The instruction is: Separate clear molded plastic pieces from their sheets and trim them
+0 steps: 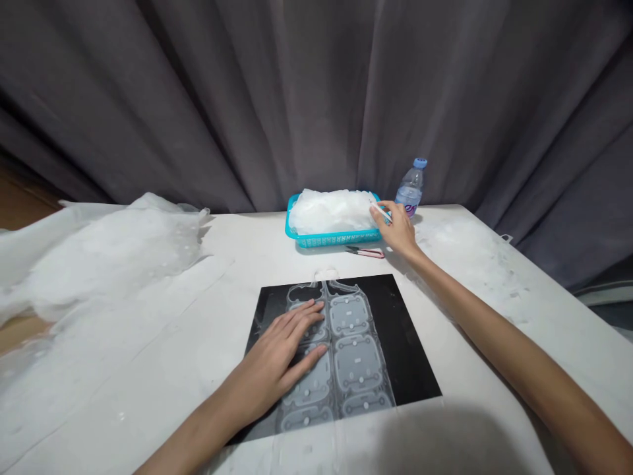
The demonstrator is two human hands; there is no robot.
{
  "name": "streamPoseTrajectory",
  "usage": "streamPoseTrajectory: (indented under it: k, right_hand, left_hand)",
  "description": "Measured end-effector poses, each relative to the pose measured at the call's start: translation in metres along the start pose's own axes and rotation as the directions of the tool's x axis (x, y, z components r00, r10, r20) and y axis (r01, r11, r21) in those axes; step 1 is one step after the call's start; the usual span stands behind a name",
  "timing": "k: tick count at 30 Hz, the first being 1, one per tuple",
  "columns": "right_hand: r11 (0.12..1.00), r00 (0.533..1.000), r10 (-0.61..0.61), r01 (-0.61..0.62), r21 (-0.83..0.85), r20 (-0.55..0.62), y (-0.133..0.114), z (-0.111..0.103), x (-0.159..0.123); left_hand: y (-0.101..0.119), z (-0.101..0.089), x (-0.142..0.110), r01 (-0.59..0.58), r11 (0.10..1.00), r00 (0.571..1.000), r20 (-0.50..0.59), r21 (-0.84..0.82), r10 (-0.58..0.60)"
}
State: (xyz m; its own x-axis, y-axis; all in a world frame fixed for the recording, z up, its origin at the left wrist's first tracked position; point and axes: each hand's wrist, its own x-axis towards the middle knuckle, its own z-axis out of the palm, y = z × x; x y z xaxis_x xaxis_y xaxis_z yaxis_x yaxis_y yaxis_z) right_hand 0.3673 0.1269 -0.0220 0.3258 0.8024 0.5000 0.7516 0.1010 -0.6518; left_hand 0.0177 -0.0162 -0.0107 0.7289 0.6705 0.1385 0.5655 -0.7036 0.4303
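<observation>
My left hand [284, 353] lies flat with fingers spread on a translucent moulded sheet [359, 363]. That sheet has two columns of rounded rectangular panels with small round dots, and it rests on a black board [408, 356]. My right hand [396, 227] is at the right end of a turquoise basket [331, 241], its fingers pinching a thin white pen-like stick [382, 212]. The stick's exact kind is unclear. White, cloth-like or plastic material [331, 210] fills the basket. Just in front of it lie thread snips [366, 252] with red handles.
Behind my right hand stands a water bottle [411, 188] with a blue cap. A heap of whitish plastic sheeting [119, 241] covers the table's left side. More clear film [462, 257] lies at the right. A grey curtain [306, 99] hangs along the back edge.
</observation>
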Motion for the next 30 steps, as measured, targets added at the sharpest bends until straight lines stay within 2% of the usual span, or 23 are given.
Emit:
streamPoseTrajectory:
  k: [13,18,23,25,28,30]
  right_hand:
    - [0.996,0.999,-0.033,0.035,-0.083,0.025,0.008,-0.005,-0.003]
    - [0.999,0.993,-0.018,0.014,-0.040,-0.119,-0.005,-0.013,-0.005]
    - [0.992,0.955,-0.101,0.119,0.047,-0.278,-0.038,-0.045,-0.013]
    - [0.977,0.964,-0.143,0.173,0.120,-0.224,-0.052,-0.061,-0.026]
    - [0.949,0.978,-0.207,0.199,0.245,0.006,-0.065,-0.079,-0.059]
    - [0.938,0.964,-0.238,0.195,0.287,0.121,-0.067,-0.086,-0.084]
  left_hand:
    - [0.002,0.000,0.001,0.010,1.000,1.000,0.011,-0.019,-0.010]
    - [0.003,0.001,0.000,0.008,1.000,1.000,0.010,-0.010,-0.007]
    - [0.002,-0.001,0.002,0.014,1.000,1.000,0.002,-0.005,-0.014]
    - [0.005,-0.002,0.008,0.003,1.000,0.999,-0.034,-0.001,-0.003]
    - [0.012,-0.001,0.024,-0.073,0.997,0.993,-0.094,0.015,0.074]
    - [0.017,0.003,0.037,-0.143,0.990,0.989,-0.047,-0.009,0.142]
